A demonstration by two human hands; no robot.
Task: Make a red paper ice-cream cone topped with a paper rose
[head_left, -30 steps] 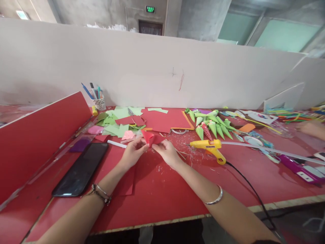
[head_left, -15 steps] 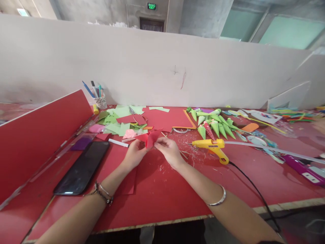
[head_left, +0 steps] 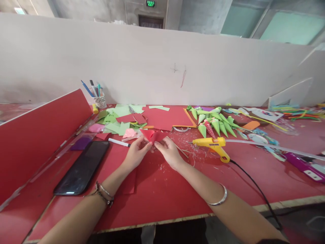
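Observation:
A folded piece of red paper (head_left: 153,135) is held above the middle of the red table (head_left: 157,189), its two flaps spread apart like wings. My left hand (head_left: 137,151) pinches its left side between thumb and fingers. On the other side my right hand (head_left: 169,151) grips it the same way, and the two thumbs nearly meet at its lower point. Some fingers are hidden behind the paper. Close to the right hand lie thin sticks (head_left: 182,151) and wispy glue strands. A white marker (head_left: 119,142) rests just left of the left hand.
A yellow glue gun (head_left: 213,145) with a black cord lies to the right. Several green paper cones (head_left: 218,124) are piled behind it. At left are a black phone (head_left: 82,168), an upright red board (head_left: 45,135), green paper scraps (head_left: 119,127) and a pen cup (head_left: 100,101).
The red paper has been turned and its flaps now spread wider. Both hands have shifted slightly and their thumbs are closer together at its lower point.

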